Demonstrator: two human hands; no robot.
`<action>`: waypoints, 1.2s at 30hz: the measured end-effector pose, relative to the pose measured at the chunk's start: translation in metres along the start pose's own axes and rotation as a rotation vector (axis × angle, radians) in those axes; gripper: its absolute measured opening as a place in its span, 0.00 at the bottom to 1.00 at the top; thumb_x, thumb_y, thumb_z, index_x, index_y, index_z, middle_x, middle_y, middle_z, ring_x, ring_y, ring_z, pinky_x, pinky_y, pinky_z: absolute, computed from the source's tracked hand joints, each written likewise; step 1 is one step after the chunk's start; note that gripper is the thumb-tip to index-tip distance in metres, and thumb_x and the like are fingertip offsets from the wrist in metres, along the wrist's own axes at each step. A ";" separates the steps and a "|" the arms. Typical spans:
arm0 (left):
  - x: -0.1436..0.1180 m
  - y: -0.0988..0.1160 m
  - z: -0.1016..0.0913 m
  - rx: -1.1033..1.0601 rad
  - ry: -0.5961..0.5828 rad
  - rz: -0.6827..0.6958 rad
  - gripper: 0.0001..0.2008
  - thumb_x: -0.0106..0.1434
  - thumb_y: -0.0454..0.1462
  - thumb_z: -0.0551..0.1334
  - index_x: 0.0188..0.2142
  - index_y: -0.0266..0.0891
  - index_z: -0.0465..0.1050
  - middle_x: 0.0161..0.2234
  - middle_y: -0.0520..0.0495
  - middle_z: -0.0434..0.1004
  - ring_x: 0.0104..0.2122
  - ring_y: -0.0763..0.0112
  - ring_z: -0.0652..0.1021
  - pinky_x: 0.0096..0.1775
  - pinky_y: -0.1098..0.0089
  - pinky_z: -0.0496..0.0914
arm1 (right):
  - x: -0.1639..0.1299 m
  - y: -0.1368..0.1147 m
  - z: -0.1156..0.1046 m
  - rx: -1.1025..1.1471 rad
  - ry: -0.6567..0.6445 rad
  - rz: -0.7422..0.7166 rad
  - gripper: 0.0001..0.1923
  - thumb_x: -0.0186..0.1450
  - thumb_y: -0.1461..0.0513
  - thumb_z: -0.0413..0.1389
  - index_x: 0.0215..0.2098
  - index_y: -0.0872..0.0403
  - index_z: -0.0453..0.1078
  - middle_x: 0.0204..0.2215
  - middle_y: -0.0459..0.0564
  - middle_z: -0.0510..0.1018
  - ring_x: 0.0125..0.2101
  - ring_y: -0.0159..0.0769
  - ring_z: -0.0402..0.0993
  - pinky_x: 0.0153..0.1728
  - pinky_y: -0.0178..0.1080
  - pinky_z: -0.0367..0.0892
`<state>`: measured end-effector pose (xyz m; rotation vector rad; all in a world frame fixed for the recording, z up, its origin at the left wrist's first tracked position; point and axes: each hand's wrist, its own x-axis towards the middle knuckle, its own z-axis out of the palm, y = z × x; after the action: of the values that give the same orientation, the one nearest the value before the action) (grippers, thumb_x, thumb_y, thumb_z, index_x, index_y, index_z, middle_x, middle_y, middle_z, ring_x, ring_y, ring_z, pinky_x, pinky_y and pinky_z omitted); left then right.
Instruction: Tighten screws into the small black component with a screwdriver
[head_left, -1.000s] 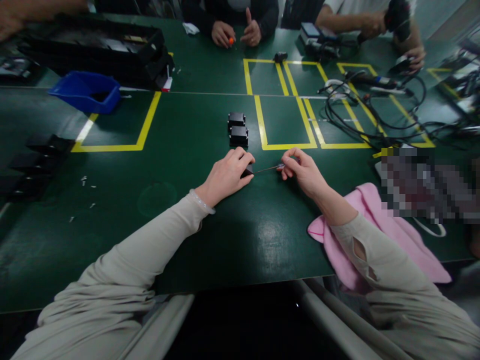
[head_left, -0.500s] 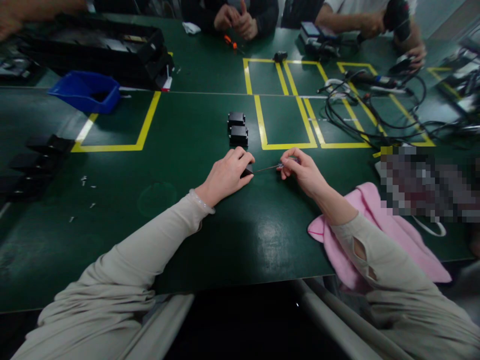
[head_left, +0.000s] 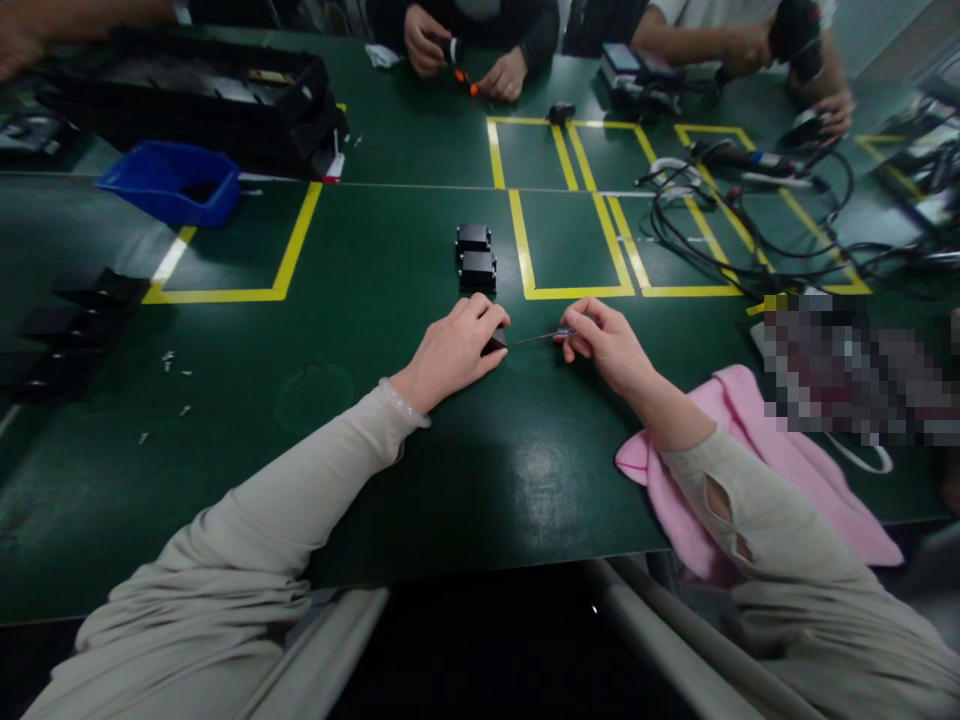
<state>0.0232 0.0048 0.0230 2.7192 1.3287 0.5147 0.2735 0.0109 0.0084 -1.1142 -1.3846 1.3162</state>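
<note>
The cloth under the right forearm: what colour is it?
Pink, plain; the cloth shows in the head view, on the green table.

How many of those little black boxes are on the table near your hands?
3. Two black boxes sit one behind the other past the hands, and; a third black box is mostly hidden under the left hand. More may be hidden.

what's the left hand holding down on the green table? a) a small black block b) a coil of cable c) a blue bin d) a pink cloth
a: the left hand closes over a small black block on the green table, while the right hand points a thin screwdriver at the block; two similar black blocks sit just beyond.
</note>
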 end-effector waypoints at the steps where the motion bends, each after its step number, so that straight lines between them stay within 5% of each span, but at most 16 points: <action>1: 0.000 0.000 0.000 0.001 -0.002 -0.001 0.14 0.68 0.36 0.65 0.52 0.39 0.68 0.51 0.41 0.73 0.50 0.58 0.75 0.41 0.64 0.75 | 0.000 0.000 0.000 0.001 -0.002 0.000 0.16 0.66 0.49 0.65 0.34 0.50 0.67 0.13 0.34 0.63 0.17 0.29 0.68 0.26 0.37 0.66; 6: 0.001 0.001 -0.001 0.003 -0.015 -0.008 0.14 0.68 0.36 0.65 0.52 0.39 0.68 0.51 0.41 0.73 0.50 0.58 0.75 0.40 0.64 0.75 | 0.000 0.000 0.001 0.020 0.026 -0.017 0.15 0.63 0.53 0.68 0.36 0.50 0.68 0.16 0.35 0.70 0.19 0.29 0.71 0.29 0.37 0.67; 11: 0.000 0.000 0.001 0.006 -0.004 -0.007 0.14 0.68 0.37 0.65 0.52 0.39 0.68 0.51 0.42 0.73 0.50 0.59 0.75 0.42 0.64 0.75 | 0.000 0.001 0.000 -0.003 0.004 -0.010 0.16 0.67 0.49 0.63 0.34 0.50 0.68 0.13 0.34 0.62 0.17 0.29 0.68 0.26 0.36 0.65; 17: 0.000 0.000 0.001 0.002 -0.001 -0.012 0.14 0.68 0.37 0.65 0.52 0.39 0.68 0.51 0.41 0.73 0.50 0.59 0.75 0.41 0.64 0.75 | 0.001 0.002 0.001 0.000 0.044 -0.020 0.16 0.62 0.52 0.69 0.34 0.50 0.68 0.17 0.36 0.68 0.19 0.28 0.70 0.27 0.36 0.65; 24: 0.000 0.000 0.001 0.003 0.003 -0.006 0.14 0.68 0.37 0.65 0.52 0.39 0.68 0.51 0.41 0.73 0.50 0.58 0.75 0.40 0.65 0.74 | 0.000 0.000 0.000 -0.039 0.028 -0.009 0.17 0.65 0.50 0.66 0.32 0.51 0.68 0.13 0.34 0.62 0.17 0.28 0.66 0.24 0.35 0.61; 29: 0.000 0.000 0.000 -0.004 -0.003 -0.009 0.14 0.68 0.36 0.65 0.52 0.38 0.68 0.51 0.41 0.73 0.50 0.58 0.75 0.39 0.65 0.75 | 0.000 0.001 0.001 -0.004 0.045 -0.020 0.16 0.62 0.52 0.69 0.35 0.50 0.68 0.16 0.35 0.68 0.19 0.28 0.70 0.29 0.36 0.67; 36: 0.000 0.001 0.000 -0.003 -0.003 -0.008 0.14 0.68 0.36 0.65 0.52 0.38 0.68 0.51 0.41 0.72 0.50 0.58 0.75 0.40 0.65 0.75 | 0.000 -0.001 0.000 -0.041 0.012 -0.001 0.18 0.66 0.49 0.65 0.32 0.52 0.68 0.14 0.37 0.68 0.16 0.26 0.64 0.22 0.34 0.57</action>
<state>0.0238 0.0046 0.0228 2.7100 1.3368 0.5119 0.2736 0.0112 0.0095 -1.1468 -1.4085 1.2833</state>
